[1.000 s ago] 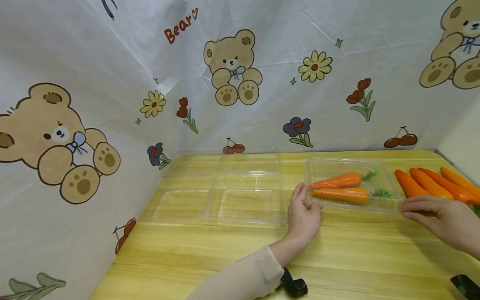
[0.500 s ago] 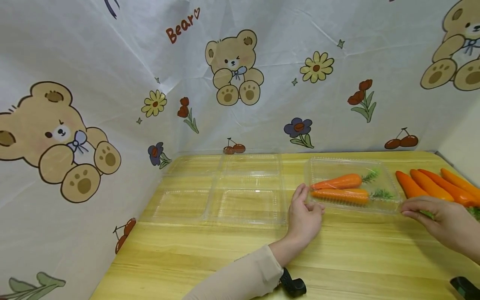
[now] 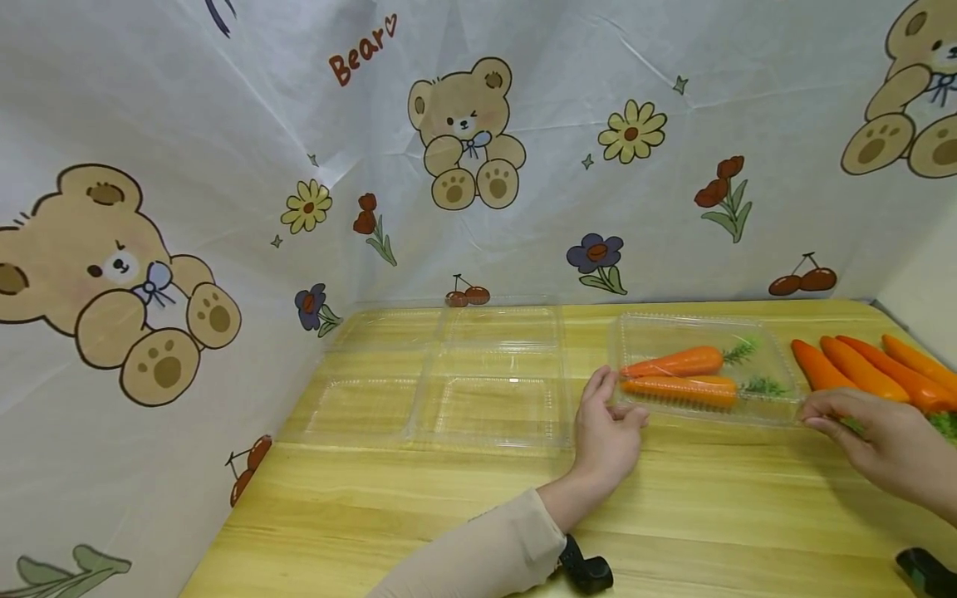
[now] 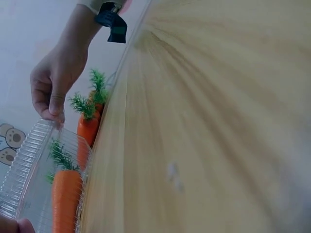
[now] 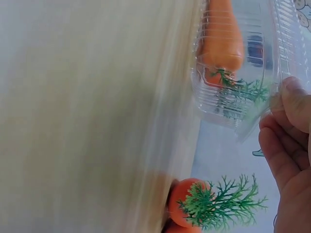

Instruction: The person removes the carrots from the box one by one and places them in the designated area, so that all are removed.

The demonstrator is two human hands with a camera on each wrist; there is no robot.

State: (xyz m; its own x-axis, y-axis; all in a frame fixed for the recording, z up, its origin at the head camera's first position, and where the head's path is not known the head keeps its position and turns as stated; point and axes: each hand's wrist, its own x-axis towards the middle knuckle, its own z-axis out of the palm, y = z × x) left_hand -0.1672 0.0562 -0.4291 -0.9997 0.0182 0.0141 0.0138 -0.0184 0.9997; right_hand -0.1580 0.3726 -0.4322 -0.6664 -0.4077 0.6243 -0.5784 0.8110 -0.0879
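Observation:
A clear plastic box (image 3: 699, 326) with two carrots (image 3: 680, 390) inside stands at the back right of the table. My left hand (image 3: 607, 432) touches its near left corner, fingers along the side and thumb at the front. With thumb and fingertips, my right hand (image 3: 885, 432) pinches the near right corner of the box's edge. In the right wrist view, the right hand (image 5: 291, 131) holds that thin clear edge. Only fingertips of the left hand (image 4: 17, 225) show in the left wrist view, by the ribbed wall. Whether the lid is fastened I cannot tell.
Several loose carrots (image 3: 871, 370) lie at the right, behind and beside my right hand. More clear plastic containers (image 3: 489, 370) stand to the left on the wooden table (image 3: 419, 507). A bear-printed cloth (image 3: 553, 216) hangs behind the table and along its left side.
My right hand's fingers have curled slightly more at the box's corner. The left hand, the box and the carrots stay almost still.

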